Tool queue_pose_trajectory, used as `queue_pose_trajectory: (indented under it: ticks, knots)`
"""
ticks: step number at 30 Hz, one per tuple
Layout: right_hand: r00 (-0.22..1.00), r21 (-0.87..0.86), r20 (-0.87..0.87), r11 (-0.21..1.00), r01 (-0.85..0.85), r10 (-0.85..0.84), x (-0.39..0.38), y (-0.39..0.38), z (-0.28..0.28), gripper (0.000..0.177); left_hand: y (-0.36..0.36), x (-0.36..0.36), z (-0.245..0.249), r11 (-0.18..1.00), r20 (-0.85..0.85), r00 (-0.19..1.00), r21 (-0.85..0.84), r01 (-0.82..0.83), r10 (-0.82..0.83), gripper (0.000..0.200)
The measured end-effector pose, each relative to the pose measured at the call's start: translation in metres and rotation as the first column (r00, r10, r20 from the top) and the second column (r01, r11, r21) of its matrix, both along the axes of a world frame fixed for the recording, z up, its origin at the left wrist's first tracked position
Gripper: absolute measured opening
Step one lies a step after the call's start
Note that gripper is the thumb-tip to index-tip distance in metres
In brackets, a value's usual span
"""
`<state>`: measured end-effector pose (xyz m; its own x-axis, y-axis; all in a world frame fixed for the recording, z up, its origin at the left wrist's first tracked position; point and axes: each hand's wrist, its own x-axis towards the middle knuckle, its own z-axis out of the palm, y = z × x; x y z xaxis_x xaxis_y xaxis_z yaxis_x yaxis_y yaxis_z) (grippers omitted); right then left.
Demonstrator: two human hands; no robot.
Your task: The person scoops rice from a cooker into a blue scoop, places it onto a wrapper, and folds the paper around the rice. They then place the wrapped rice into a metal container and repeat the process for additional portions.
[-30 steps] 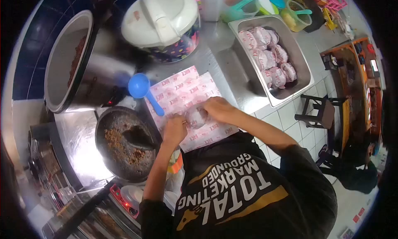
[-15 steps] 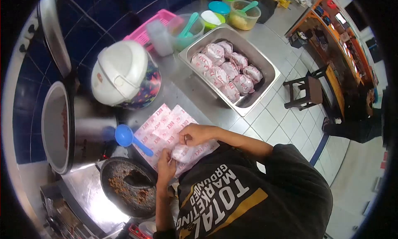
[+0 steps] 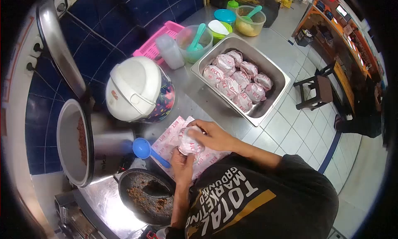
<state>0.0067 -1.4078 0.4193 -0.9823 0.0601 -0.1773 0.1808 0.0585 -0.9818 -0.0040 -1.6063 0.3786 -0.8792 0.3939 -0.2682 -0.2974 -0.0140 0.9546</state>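
Note:
A round parcel wrapped in white paper with red print (image 3: 189, 143) is held between my two hands. My left hand (image 3: 182, 164) grips it from below, fingers and thumb closed on its lower edge. Around its upper right side, my right hand (image 3: 209, 134) is closed with the thumb over the paper. Beneath the parcel lie flat sheets of the same printed wrapping paper (image 3: 168, 136). A blue ladle (image 3: 142, 148) rests at the left edge of these sheets, its handle reaching toward my left hand. What is inside the parcel is hidden.
Several similar parcels sit in a steel pan (image 3: 271, 107). Left are a white-lidded container (image 3: 134, 88), an open cooker pot (image 3: 74, 143) and a dark pan of browned food (image 3: 145, 197). Tubs with spoons (image 3: 195, 40) and a pink basket (image 3: 159, 42) stand at the back.
The parcel has been lifted and turned, now showing a rounded printed side. My right hand has moved from its edge to wrap around it. The whole view has shifted slightly.

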Motion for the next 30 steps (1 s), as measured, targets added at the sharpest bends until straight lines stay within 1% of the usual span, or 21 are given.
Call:
queue_pose_trajectory:
  ticks: [3,4,5,6,7,9,11,13,14,16,18,19,20,21,22,23,24,25,27,29,30]
  knots:
    - [0.995,-0.142,0.043,0.986,0.092,-0.087,-0.002,-0.005,-0.007,0.037,0.011,-0.001,0.015,0.999,-0.193,0.980,-0.039,0.033,-0.040,0.032]
    - [0.995,-0.240,0.092,0.969,0.061,-0.039,-0.003,0.001,-0.006,0.036,0.004,-0.003,0.015,0.982,-0.296,0.948,-0.176,0.063,-0.114,0.033]
    - [0.995,-0.236,0.089,0.969,0.071,-0.051,-0.002,0.004,-0.007,0.036,0.004,-0.011,0.022,0.982,-0.299,0.946,-0.172,0.073,-0.122,0.033]
    - [0.996,-0.305,0.085,0.952,0.030,-0.004,0.001,0.005,-0.009,0.042,0.002,-0.019,0.036,0.940,-0.626,0.733,-0.337,0.053,-0.265,0.035]
    - [0.996,-0.373,0.079,0.928,-0.010,0.042,0.003,0.007,-0.010,0.047,0.001,-0.027,0.043,0.883,-0.817,0.398,-0.468,-0.036,-0.417,0.038]
    - [0.984,-0.408,0.138,0.912,-0.049,0.115,0.005,0.013,-0.009,0.042,-0.007,-0.039,0.034,0.889,-0.829,0.370,-0.457,-0.015,-0.419,0.047]
    - [0.962,-0.445,0.195,0.891,-0.089,0.193,0.008,0.019,-0.007,0.037,-0.009,-0.050,0.033,0.893,-0.874,0.192,-0.449,0.031,-0.446,0.056]
    - [0.906,-0.541,0.090,0.784,-0.305,0.415,0.009,0.028,-0.001,0.038,0.002,-0.053,0.031,0.888,-0.861,0.220,-0.451,0.090,-0.459,0.058]
    - [0.906,-0.539,0.095,0.786,-0.302,0.413,0.009,0.035,0.001,0.038,0.009,-0.054,0.032,0.880,-0.846,0.245,-0.453,0.141,-0.474,0.061]
    - [0.915,-0.217,0.121,0.910,-0.354,0.385,0.007,0.062,0.008,0.043,0.020,-0.051,0.032,0.882,-0.849,0.255,-0.470,0.034,-0.462,0.064]
    - [0.984,0.053,-0.009,0.983,-0.175,0.175,0.002,0.099,0.018,0.043,0.025,-0.047,0.035,0.856,-0.830,0.359,-0.499,-0.136,-0.426,0.059]
    - [0.988,0.047,0.151,0.998,-0.037,0.030,0.000,0.123,0.036,0.043,0.020,-0.046,0.029,0.858,-0.831,0.361,-0.495,-0.136,-0.422,0.059]
    - [0.983,0.282,-0.015,0.943,0.179,-0.182,-0.004,0.147,0.020,0.042,0.010,-0.045,0.018,0.826,-0.803,0.491,-0.503,-0.255,-0.337,0.054]
    - [0.947,0.463,-0.054,0.833,0.304,-0.315,-0.011,0.169,0.017,0.046,-0.001,-0.042,0.007,0.773,-0.765,0.602,-0.519,-0.364,-0.230,0.049]
    - [0.895,0.620,-0.120,0.671,0.406,-0.430,-0.019,0.190,0.014,0.049,-0.012,-0.040,-0.001,0.741,-0.744,0.642,-0.534,-0.407,-0.184,0.043]
    - [0.883,0.680,-0.216,0.584,0.443,-0.417,-0.027,0.214,-0.009,0.052,-0.021,-0.037,-0.011,0.744,-0.744,0.643,-0.532,-0.405,-0.181,0.043]
    - [0.867,0.725,-0.311,0.492,0.482,-0.390,-0.034,0.234,-0.031,0.054,-0.029,-0.035,-0.021,0.655,-0.751,0.651,-0.548,-0.521,-0.110,0.046]
    - [0.867,0.726,-0.314,0.490,0.482,-0.387,-0.040,0.244,-0.037,0.054,-0.037,-0.034,-0.031,0.548,-0.762,0.647,-0.557,-0.625,-0.037,0.048]
    - [0.959,0.740,-0.101,0.624,0.250,-0.265,-0.050,0.257,-0.047,0.055,-0.054,-0.030,-0.044,0.557,-0.732,0.680,-0.549,-0.624,0.039,0.056]
    - [0.959,0.721,-0.120,0.642,0.262,-0.256,-0.057,0.263,-0.066,0.052,-0.062,-0.025,-0.050,0.397,-0.716,0.698,-0.647,-0.651,-0.022,0.060]
    - [0.957,0.698,-0.138,0.660,0.277,-0.255,-0.061,0.264,-0.073,0.048,-0.067,-0.024,-0.057,0.395,-0.715,0.699,-0.647,-0.652,-0.018,0.060]
